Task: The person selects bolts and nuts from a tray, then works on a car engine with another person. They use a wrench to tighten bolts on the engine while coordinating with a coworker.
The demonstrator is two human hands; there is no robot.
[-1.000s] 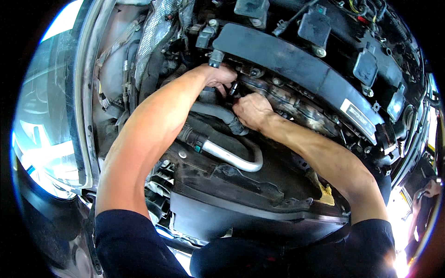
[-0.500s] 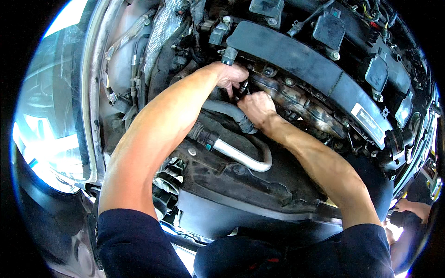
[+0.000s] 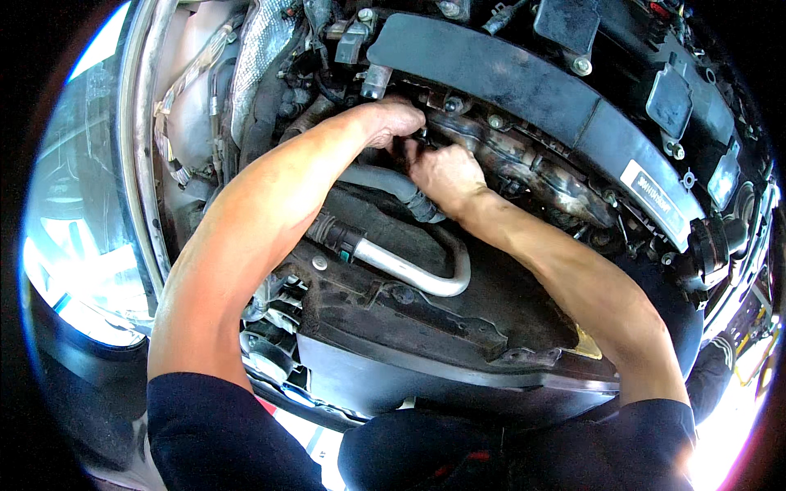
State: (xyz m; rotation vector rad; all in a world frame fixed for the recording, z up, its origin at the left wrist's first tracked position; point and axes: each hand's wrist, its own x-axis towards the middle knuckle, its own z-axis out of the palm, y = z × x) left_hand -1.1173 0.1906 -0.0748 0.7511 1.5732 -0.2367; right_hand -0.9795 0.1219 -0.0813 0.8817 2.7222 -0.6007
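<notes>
- Both hands deep in an engine bay, meeting at one spot just under the front edge of the long black plastic engine cover [image 3: 524, 78].
- Left hand [image 3: 391, 121] curled over the spot from above, fingers bent and pressed together, tips hidden against a small dark fitting [image 3: 422, 133]; whether anything is pinched there cannot be told.
- Right hand [image 3: 442, 173] closed into a loose fist just below, thumb and fingertips bunched toward the same fitting, touching the left hand's fingertips; what is gripped, if anything, not visible.
- Compared with a second ago: both hands at the same fitting, relation between them nearly unchanged; whole view shifted closer and slightly lower in the frame, so mostly head movement, not hand travel.
- Judged from that: fine finger work at the fitting ongoing, nothing freed or lifted away yet.
- Fitting sitting beside the rusty metal heat shield [image 3: 524, 168], above the grey rubber hose [image 3: 385, 180].
- Silver metal pipe [image 3: 413, 274] bending across the dark panel below the hands, untouched.
- Dark sleeves at the lower edge; bright headlamp housing [image 3: 78, 245] off to the left.
</notes>
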